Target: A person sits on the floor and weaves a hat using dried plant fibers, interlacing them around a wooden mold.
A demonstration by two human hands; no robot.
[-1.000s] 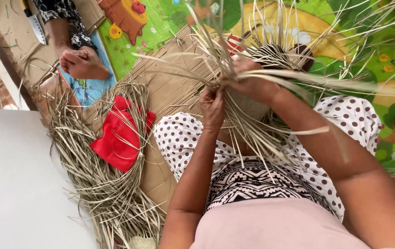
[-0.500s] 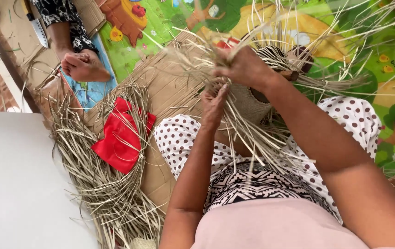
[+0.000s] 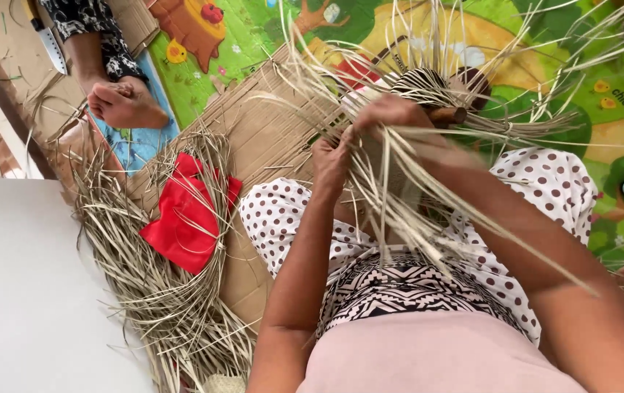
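My left hand [image 3: 332, 159] pinches several pale dried grass strips of a half-woven piece [image 3: 421, 91] held over my lap. My right hand [image 3: 393, 114] grips other strips of the same piece just above and to the right, its fingers closed round them. Long loose strip ends [image 3: 428, 233] fan out over my forearms and polka-dot trousers [image 3: 283, 218]. The woven core is partly hidden behind my right hand.
A heap of dried grass strips [image 3: 152, 291] lies at the left on cardboard [image 3: 254, 131], with a red cloth [image 3: 184, 218] on it. Another person's bare foot [image 3: 124, 103] rests at upper left, near a knife [image 3: 46, 36]. A white surface [image 3: 28, 291] fills the lower left. A colourful play mat [image 3: 254, 36] lies beyond.
My right hand has moved up and slightly left with the strips. My left hand stays at the weave, shifting only a little.
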